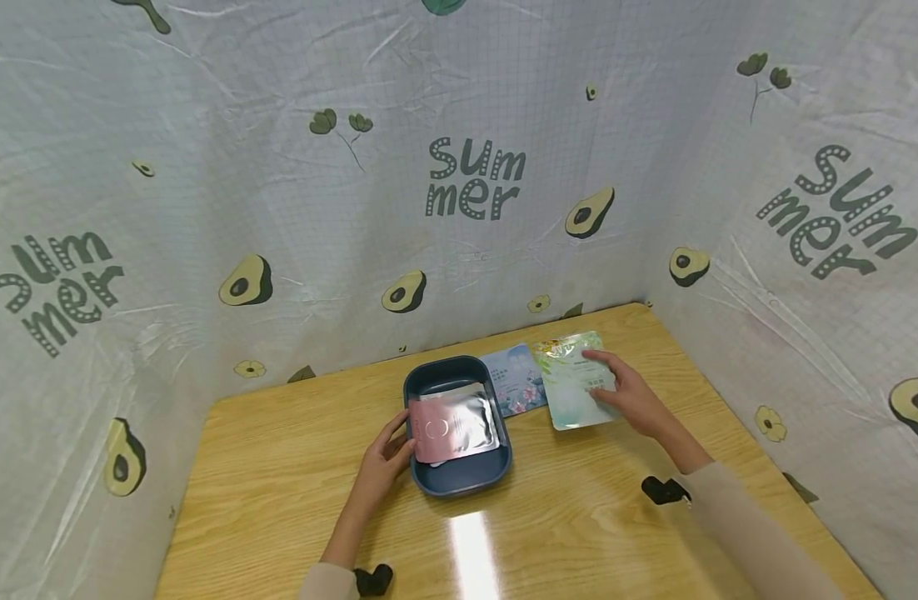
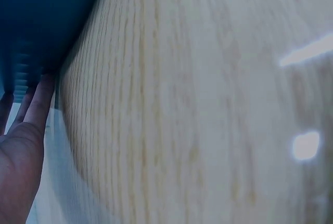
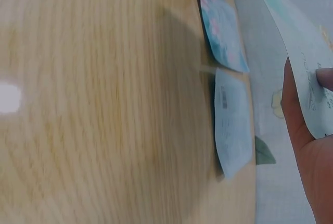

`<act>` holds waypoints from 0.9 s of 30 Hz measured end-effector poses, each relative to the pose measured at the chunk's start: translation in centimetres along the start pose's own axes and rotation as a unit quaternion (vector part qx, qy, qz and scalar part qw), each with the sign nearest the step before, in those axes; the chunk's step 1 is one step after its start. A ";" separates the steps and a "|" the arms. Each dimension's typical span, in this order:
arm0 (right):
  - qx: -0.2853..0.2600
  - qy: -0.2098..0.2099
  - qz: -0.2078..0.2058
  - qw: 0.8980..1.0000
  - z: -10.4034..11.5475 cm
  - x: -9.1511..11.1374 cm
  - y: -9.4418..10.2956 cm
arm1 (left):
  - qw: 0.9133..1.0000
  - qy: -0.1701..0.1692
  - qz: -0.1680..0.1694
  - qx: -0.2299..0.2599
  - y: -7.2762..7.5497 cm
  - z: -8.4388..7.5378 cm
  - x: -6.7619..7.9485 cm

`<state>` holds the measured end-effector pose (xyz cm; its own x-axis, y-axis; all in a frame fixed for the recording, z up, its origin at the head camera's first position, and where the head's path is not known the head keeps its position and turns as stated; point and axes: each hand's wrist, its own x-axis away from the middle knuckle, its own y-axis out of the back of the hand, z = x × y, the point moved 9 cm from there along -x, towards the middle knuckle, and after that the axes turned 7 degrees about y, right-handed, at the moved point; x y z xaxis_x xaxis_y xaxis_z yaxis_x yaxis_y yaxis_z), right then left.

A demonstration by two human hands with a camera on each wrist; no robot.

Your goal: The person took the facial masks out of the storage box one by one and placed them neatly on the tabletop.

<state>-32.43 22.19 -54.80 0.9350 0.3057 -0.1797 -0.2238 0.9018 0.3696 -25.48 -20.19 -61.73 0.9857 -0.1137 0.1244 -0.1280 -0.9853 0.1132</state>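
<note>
My left hand (image 1: 384, 458) is at the left side of a dark blue plastic basin (image 1: 459, 483), its fingers fairly straight against the outer wall in the left wrist view. A shiny pink-and-silver foil sachet (image 1: 451, 425) lies in the basin, with part of another packet showing under its lower edge. My right hand (image 1: 639, 404) pinches a pale green sachet (image 1: 567, 400) with leaf print, thumb on one face and fingers behind. The right wrist view shows this sachet raised above the table.
Right of the basin lies a blue sachet with pink flowers (image 1: 515, 379). Beside it on the table, a pale packet (image 3: 232, 125) shows in the right wrist view, hidden from the head view. A printed white sheet (image 1: 474, 258) hangs behind the wooden table (image 1: 294, 467).
</note>
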 end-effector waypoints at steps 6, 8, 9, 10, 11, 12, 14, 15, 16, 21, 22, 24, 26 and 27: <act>0.022 0.001 -0.001 1.000 -0.5 0.2 1.3 | 1.000 0.001 -0.004 -0.001 0.1 0.0 0.0; 0.032 0.006 -0.001 0.999 -0.5 0.3 1.8 | 1.000 0.000 -0.003 -0.001 0.1 0.1 -0.1; 0.038 0.009 0.000 0.999 -0.5 0.3 2.0 | 1.000 -0.002 -0.002 -0.002 0.1 0.0 -0.1; 0.044 0.011 0.001 0.999 -0.5 0.3 2.2 | 1.000 -0.004 -0.001 -0.004 0.1 0.0 -0.1; 0.052 0.012 0.003 0.999 -0.4 0.4 2.4 | 1.000 -0.005 -0.001 -0.004 0.0 0.0 -0.1; 0.057 0.012 0.005 0.998 -0.4 0.4 2.6 | 1.000 -0.005 0.000 -0.003 0.0 0.0 -0.1; 0.063 0.011 0.009 0.998 -0.4 0.5 3.0 | 1.000 -0.004 0.000 -0.001 0.0 0.1 -0.1; 0.068 0.010 0.010 0.998 -0.5 0.5 3.3 | 1.000 -0.003 0.000 -0.002 0.0 0.1 -0.1; 0.071 0.007 0.010 0.997 -0.6 0.6 3.5 | 1.000 -0.001 -0.001 -0.002 0.0 0.1 -0.1; 0.099 -0.001 0.001 0.995 -1.2 0.5 5.1 | 1.000 0.002 -0.002 -0.005 0.0 0.1 -0.1; 0.103 -0.003 -0.004 0.995 -1.2 0.5 5.4 | 1.000 0.003 -0.002 -0.005 0.0 0.1 -0.1; 0.107 -0.004 -0.013 0.994 -1.1 0.4 6.1 | 1.000 0.003 -0.003 -0.007 0.0 0.0 -0.1; 0.102 -0.006 -0.023 0.994 -1.0 0.4 6.8 | 1.000 0.004 -0.003 -0.008 0.1 0.0 -0.1; 0.099 -0.005 -0.028 0.995 -1.0 0.4 7.1 | 1.000 0.004 -0.003 -0.008 0.1 0.0 -0.1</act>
<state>-33.93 29.02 -53.13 0.9475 0.2532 -0.1952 -0.1144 0.8387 0.5324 -25.54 -20.26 -61.72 0.9854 -0.1071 0.1325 -0.1244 -0.9837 0.1301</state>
